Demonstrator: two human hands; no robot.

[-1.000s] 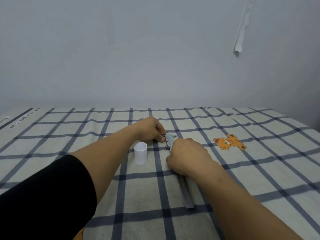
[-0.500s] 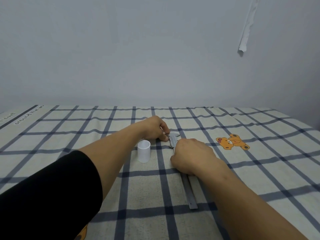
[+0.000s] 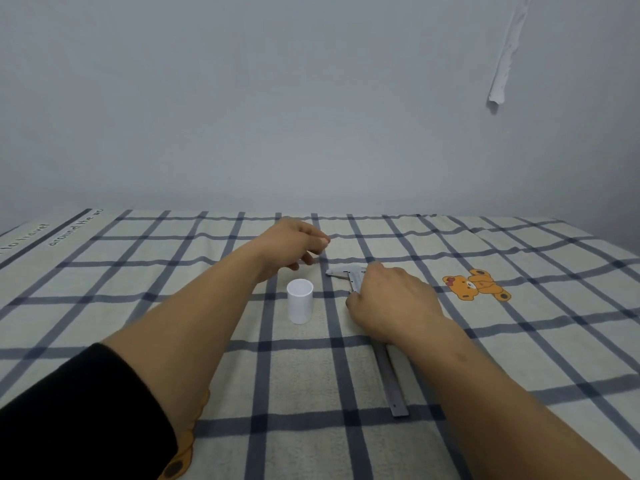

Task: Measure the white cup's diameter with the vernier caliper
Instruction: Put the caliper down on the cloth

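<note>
A small white cup stands upright on the checked cloth, mouth up, touched by neither hand. The metal vernier caliper lies flat to its right, jaws at the far end, beam running toward me. My right hand rests on the caliper's slider part, fingers curled over it, hiding the middle of the tool. My left hand hovers just beyond the cup and left of the caliper jaws, fingers loosely bent and apart, holding nothing.
The cream cloth with dark blue checks covers the whole surface up to a plain grey wall. An orange bear print lies right of the caliper. A white strip hangs on the wall at upper right.
My left hand has let go of the caliper's jaw end and lifted up and to the left. My right hand stays on the caliper. The cup has not moved.
</note>
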